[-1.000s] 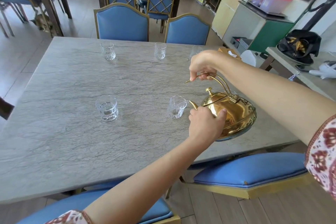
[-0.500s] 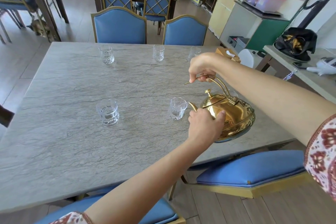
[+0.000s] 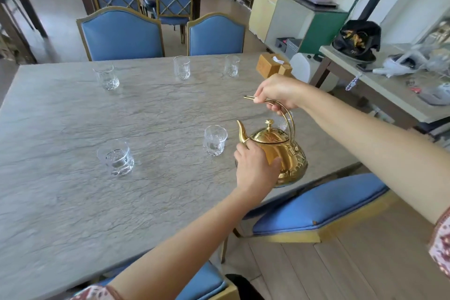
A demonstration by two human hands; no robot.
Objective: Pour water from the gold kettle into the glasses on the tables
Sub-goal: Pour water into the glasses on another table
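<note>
The gold kettle [image 3: 280,151] hangs upright over the right part of the grey stone table [image 3: 73,202], spout pointing left. My right hand [image 3: 277,91] grips its arched handle from above. My left hand [image 3: 254,168] presses against the kettle's near side below the spout. Just left of the spout stands a clear glass [image 3: 214,140] with water in it. A second near glass [image 3: 117,157] also holds water. Along the far edge stand three more glasses [image 3: 106,77] [image 3: 182,67] [image 3: 231,66].
Blue chairs [image 3: 121,34] [image 3: 215,34] line the far side, another chair [image 3: 316,204] sits under my right arm. A wooden tissue box [image 3: 271,66] stands at the table's far right corner. A side table [image 3: 379,90] with a black bag [image 3: 356,39] is at right.
The kettle has swung back from its tilt toward the near right glass to upright, and my view has shifted left and closer to the table.
</note>
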